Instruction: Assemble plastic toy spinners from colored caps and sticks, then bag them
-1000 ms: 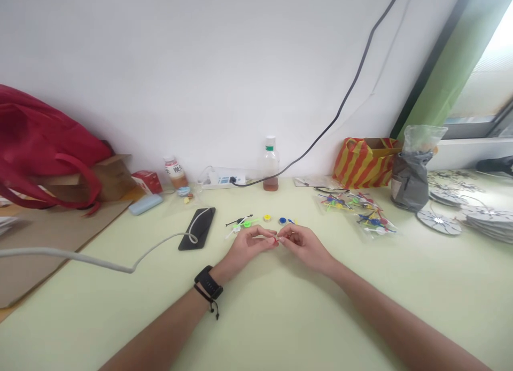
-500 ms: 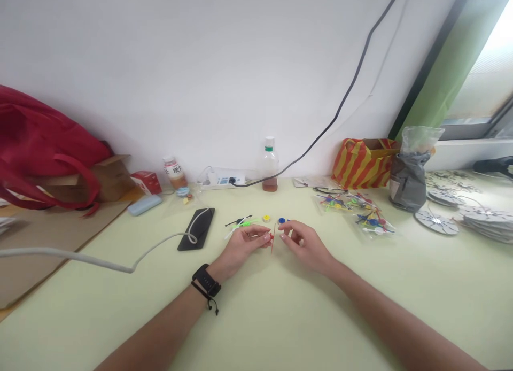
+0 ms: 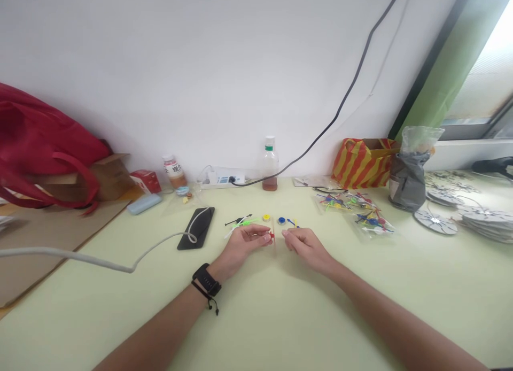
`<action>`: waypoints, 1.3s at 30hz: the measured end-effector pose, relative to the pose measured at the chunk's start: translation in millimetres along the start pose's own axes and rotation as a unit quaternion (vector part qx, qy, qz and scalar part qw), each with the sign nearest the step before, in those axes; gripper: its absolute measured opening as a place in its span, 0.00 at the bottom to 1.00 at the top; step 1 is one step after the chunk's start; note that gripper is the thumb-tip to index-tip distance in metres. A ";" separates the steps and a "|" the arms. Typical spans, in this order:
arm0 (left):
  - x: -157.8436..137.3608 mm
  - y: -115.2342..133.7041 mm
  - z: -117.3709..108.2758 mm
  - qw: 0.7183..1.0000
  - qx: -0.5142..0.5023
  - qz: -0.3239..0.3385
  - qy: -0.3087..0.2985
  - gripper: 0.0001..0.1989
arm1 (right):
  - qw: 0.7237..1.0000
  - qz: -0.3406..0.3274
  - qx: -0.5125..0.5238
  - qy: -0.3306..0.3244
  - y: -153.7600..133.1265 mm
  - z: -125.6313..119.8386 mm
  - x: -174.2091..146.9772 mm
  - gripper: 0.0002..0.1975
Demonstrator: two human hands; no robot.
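My left hand (image 3: 245,244), with a black watch on its wrist, is closed in a pinch on a small red plastic spinner (image 3: 273,235). The spinner's thin pointer shows only as a faint upright streak, blurred by motion. Just to the right, apart from the spinner, my right hand (image 3: 308,247) has its fingers curled and thumb against them; nothing shows in it. Beyond the hands lie a yellow disc (image 3: 266,217), a blue disc (image 3: 281,220) and a blue arrow pointer (image 3: 294,223). Black, white and green pointers (image 3: 241,221) lie behind my left hand, which partly covers them.
A black phone (image 3: 196,229) with a grey cable (image 3: 160,242) over it lies to the left. A bottle (image 3: 270,165) stands by the wall. At right are bags of coloured spinner parts (image 3: 372,223), a striped bag (image 3: 360,165), a grey bag (image 3: 409,181) and stacked discs (image 3: 487,221).
My right hand has drawn slightly right, its fingers curling closed from apart. The red pointer, sharp before, is now blurred. The blue arrow behind my right hand has come into view.
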State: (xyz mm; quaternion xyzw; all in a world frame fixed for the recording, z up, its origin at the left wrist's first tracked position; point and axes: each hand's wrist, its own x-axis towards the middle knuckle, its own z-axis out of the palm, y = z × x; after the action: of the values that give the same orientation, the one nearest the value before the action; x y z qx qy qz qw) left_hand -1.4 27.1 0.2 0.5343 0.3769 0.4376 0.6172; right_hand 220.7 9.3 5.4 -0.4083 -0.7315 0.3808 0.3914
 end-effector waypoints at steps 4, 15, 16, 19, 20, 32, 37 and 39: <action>-0.2 1.7 1.3 1.000 0.007 0.000 -0.013 0.17 | 0.999 -0.009 0.025 0.027 -2.1 -0.9 2.0 0.19; -2.6 5.1 6.8 0.999 0.027 0.005 -0.032 0.17 | 0.998 -0.008 0.058 0.013 0.3 5.8 0.9 0.12; -2.5 4.7 7.0 0.999 0.029 0.005 -0.032 0.17 | 0.998 -0.010 0.057 0.019 1.6 5.6 1.2 0.12; -2.1 3.0 6.9 0.999 0.032 0.004 -0.030 0.17 | 0.998 -0.014 0.048 0.041 7.0 4.7 2.4 0.12; -2.0 2.4 6.8 0.999 0.031 0.002 -0.029 0.17 | 0.998 -0.014 0.044 0.046 8.9 4.4 2.8 0.12; 0.0 1.0 7.4 1.000 0.020 -0.002 -0.021 0.17 | 0.998 -0.015 0.013 0.066 12.9 4.9 3.9 0.09; -0.3 1.1 6.5 0.999 0.030 -0.004 -0.023 0.17 | 0.998 -0.022 0.006 0.064 11.4 5.9 2.4 0.08; -0.3 0.6 6.3 0.999 0.037 -0.004 -0.024 0.17 | 0.998 -0.024 0.003 0.063 11.4 6.1 2.3 0.08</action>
State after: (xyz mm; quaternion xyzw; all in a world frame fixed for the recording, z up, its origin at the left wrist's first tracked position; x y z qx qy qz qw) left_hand 4.3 24.8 1.8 0.5656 0.3799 0.4074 0.6081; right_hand 217.9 14.2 -6.4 -0.4128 -0.7139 0.3466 0.4470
